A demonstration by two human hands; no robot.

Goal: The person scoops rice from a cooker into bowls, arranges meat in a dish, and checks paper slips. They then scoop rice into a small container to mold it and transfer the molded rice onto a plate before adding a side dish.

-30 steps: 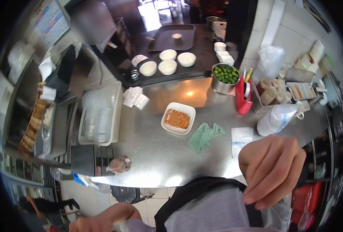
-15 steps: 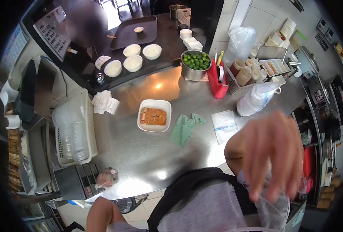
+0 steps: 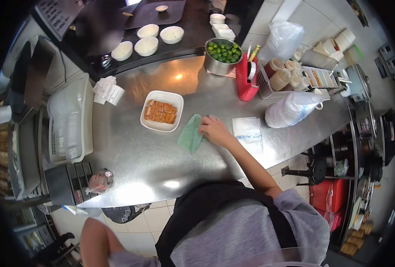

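Observation:
On the steel counter lies a crumpled green cloth. My right hand is closed on the cloth's right end, its arm reaching in from the lower right. Just left of the cloth stands a white square bowl holding sliced, golden-brown fried food; neither my hand nor the cloth covers it. A flat stack of clear plastic bags lies right of my hand. My left arm shows at the bottom left, bent, but the left hand is out of view.
White bowls stand on the dark ledge behind. A steel pot of green limes, a red holder, and a basket of sauce bottles line the back right. At left sits a basket of plastic containers.
My right hand has moved from the near right to the green cloth and taken hold of it. The cloth is bunched differently. The whole view has shifted.

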